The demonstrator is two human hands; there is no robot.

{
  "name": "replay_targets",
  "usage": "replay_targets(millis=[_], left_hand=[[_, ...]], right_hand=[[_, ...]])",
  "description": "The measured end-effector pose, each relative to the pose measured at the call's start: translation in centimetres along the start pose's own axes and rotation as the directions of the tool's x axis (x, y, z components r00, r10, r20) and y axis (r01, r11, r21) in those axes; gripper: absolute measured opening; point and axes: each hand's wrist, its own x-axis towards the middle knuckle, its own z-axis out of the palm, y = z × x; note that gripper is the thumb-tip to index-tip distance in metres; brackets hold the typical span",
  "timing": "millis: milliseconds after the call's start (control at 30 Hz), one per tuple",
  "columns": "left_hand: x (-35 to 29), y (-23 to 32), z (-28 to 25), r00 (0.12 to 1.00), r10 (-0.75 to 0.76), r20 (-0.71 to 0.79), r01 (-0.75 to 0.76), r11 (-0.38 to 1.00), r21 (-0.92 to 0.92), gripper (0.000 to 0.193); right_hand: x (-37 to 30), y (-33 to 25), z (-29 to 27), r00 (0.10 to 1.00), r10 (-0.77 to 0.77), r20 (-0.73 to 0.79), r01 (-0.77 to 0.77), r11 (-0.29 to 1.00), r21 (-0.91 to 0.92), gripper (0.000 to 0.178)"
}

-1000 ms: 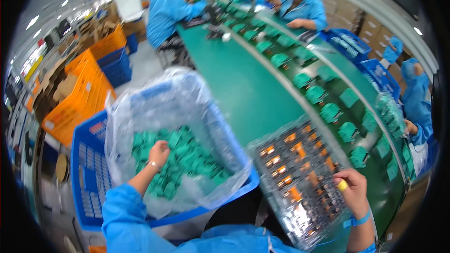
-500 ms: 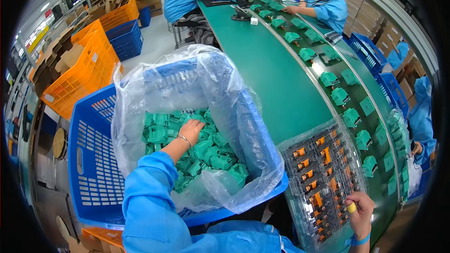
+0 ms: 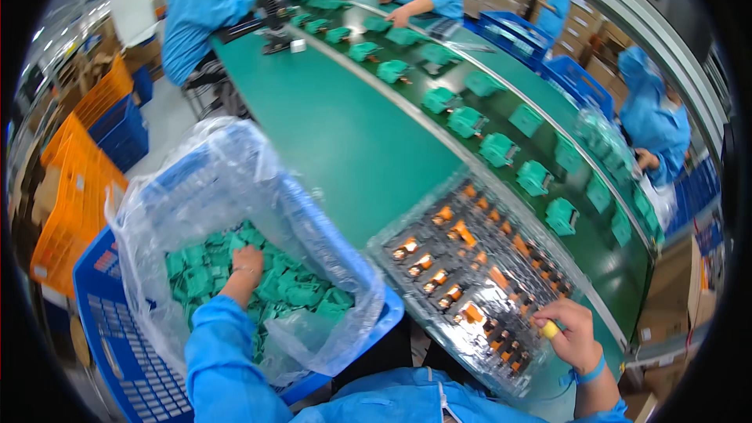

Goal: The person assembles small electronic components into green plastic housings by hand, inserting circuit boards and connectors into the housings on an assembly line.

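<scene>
- The left hand (image 3: 246,260) is sunk among the green parts (image 3: 290,291) inside the clear bag (image 3: 235,188); its fingers are buried in the heap, so whether its grip is closed on a part cannot be told.
- The bag lines a blue crate (image 3: 125,360) at about 8 o'clock in the view, with the parts heaped at its bottom.
- The right hand (image 3: 574,337) rests at 4 o'clock on the near right edge of the tray (image 3: 470,282), fingers curled on its rim; a yellow cot covers one fingertip.
- The tray is clear plastic, filled with rows of small orange and black pieces, and lies on the green bench (image 3: 345,141) just right of the crate.
- Green housings (image 3: 498,149) run in a line along the belt from 12 to 3 o'clock.
- Orange crates (image 3: 70,196) stand at 9 o'clock.
- Other workers in blue coats sit at 11, 12 and 2 o'clock.
</scene>
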Motion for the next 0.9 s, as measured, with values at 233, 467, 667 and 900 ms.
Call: replay_targets(millis=[233,467,667,900], left_hand=[[-6.8,-5.6,-0.9,0.903,-0.149,-0.403,-0.071,0.874,-0.482,0.054],[-19.9,4.5,-19.9,0.741,-0.254,-0.622,-0.671,-0.245,-0.7,0.058],[-21.4,15.5,-26.9,0.16,0.273,-0.949,-0.981,-0.058,-0.182,0.052],[-22.2,21.7,-27.4,0.229,0.36,-0.904,-0.957,-0.086,-0.276,0.061]], right_hand=[[0.3,1.9,-0.1,0.996,-0.084,-0.008,0.084,0.991,0.1,0.007],[2.7,0.6,1.3,0.929,0.044,0.367,-0.287,0.712,0.641,0.019],[5.8,-1.3,2.8,0.793,-0.108,0.599,-0.59,0.109,0.8,0.059],[5.2,0.5,4.2,0.835,-0.116,0.537,-0.542,-0.011,0.84,0.055]])
